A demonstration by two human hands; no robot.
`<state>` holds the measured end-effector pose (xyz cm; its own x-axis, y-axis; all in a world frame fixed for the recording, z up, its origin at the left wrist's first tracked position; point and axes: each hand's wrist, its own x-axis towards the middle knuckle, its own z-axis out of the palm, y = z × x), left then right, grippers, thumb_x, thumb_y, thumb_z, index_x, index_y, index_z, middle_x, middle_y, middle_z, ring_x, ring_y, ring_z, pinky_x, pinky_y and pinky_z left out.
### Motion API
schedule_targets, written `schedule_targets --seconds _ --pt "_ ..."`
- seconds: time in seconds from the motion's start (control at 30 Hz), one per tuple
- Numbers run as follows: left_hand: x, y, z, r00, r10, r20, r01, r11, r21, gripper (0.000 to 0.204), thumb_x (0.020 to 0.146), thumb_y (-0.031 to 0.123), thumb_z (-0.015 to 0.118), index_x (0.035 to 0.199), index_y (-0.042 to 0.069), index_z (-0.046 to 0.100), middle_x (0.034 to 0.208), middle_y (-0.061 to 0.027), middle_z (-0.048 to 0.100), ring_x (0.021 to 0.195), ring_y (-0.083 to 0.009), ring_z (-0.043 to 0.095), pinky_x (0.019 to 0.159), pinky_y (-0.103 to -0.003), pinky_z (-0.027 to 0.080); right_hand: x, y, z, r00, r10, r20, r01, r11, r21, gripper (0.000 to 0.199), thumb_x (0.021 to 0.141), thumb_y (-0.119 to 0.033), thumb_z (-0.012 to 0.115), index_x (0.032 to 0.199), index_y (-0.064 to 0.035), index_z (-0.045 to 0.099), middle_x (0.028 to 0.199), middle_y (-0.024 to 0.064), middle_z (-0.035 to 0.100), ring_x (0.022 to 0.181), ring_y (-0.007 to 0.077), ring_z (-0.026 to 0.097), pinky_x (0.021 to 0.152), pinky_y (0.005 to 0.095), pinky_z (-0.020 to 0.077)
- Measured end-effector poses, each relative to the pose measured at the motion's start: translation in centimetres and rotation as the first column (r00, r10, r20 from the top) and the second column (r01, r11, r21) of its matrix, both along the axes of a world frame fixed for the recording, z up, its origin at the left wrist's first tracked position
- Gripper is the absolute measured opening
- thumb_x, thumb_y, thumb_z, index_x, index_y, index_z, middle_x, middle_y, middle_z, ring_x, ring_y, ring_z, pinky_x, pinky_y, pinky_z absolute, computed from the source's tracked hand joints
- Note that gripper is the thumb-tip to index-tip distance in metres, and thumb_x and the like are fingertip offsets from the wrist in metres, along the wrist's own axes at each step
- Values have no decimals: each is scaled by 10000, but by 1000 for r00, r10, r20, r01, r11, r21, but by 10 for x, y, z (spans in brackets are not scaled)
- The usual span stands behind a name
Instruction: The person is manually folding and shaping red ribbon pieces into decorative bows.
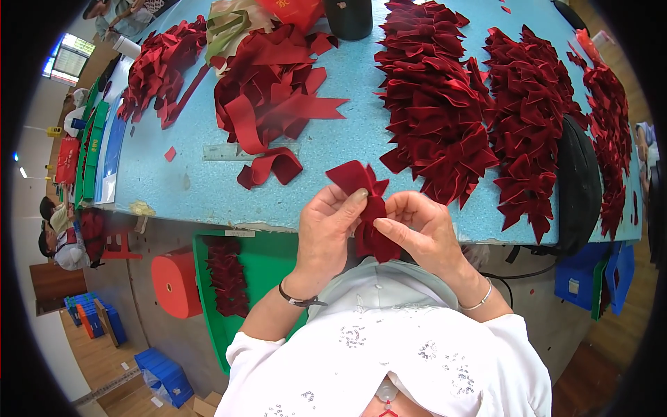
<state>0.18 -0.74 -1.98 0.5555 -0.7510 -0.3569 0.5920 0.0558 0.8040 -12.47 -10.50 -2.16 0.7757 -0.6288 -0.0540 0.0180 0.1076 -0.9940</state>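
Close to my body, at the table's near edge, a dark red velvet ribbon bow (376, 208) is held up between both hands. The thumb and fingers of my left hand (330, 226) pinch its left side near the middle. My right hand (424, 226) closes on it from the right, thumb and fingertips together at its centre. One loop points up and left; another part hangs down between the hands. Loose cut ribbon strips (267, 104) lie in a heap beyond my left hand. Past my right hand, finished-looking bows (438, 104) are stacked in a long row.
More bow rows (531, 125) and a black bag (579, 187) lie at the right of the blue table (187, 198). A ruler (226, 152) rests by the strips. A dark cup (349, 17) stands at the back. Below are a green bin (267, 260) and a red roll (177, 283).
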Motion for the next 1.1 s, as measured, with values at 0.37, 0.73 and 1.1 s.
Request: schedule_targets --seconds 0.37,0.73,1.1 --pt "9 -1 14 969 -247 -22 248 969 19 175 868 105 613 996 -7 570 873 -37 623 781 -83 583 697 -214 479 1 -19 0 995 98 28 -102 942 319 206 834 -112 655 966 10 554 824 7 569 695 54 511 570 193 420" --pt "4 13 17 931 -342 125 336 940 62 210 863 59 596 1045 -35 554 959 -79 624 836 -124 608 772 -252 500 4 -13 -7 974 -204 96 178 958 224 162 835 -128 667 911 -30 563 797 -4 579 697 56 502 634 198 413" --pt "1 10 12 912 -273 -307 243 961 -132 179 897 131 560 1008 -11 564 913 -69 633 798 -140 617 730 -247 500 2 -1 -19 945 -236 224 221 971 93 105 830 -82 666 867 -29 583 768 -5 583 664 58 493 598 200 404"
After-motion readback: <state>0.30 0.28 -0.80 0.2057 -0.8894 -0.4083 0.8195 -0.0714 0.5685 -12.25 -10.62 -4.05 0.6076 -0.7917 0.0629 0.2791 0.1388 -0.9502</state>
